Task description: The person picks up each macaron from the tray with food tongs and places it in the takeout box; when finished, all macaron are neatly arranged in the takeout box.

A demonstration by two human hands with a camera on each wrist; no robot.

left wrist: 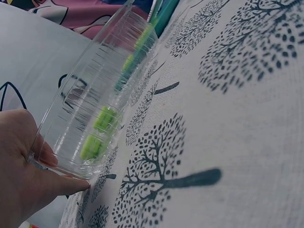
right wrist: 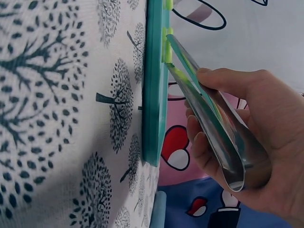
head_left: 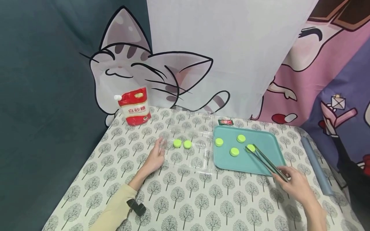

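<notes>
While the left edge of a clear plastic clamshell container [head_left: 189,167] is pinched between the thumb and fingers of the left hand [head_left: 154,158], a pair of metal tongs [head_left: 266,162] is gripped by the right hand [head_left: 297,184] near its bent end. The tong tips are parted, one on either side of the rightmost macaron [head_left: 251,147], lime green and set on a teal tray [head_left: 228,165]; whether it is touched by both tips cannot be told. Three more macarons [head_left: 234,151] of that colour are spread over the tray's left and middle, and two others [head_left: 177,143] are placed side by side in the container, which is set just left of the tray. A red-and-white sugar pouch [head_left: 135,107] is stood at the table's far left, a small packet [head_left: 225,122] is laid behind the tray, and a blue cylinder [head_left: 316,165] is seen to its right on the tree-print tablecloth [head_left: 162,205]
</notes>
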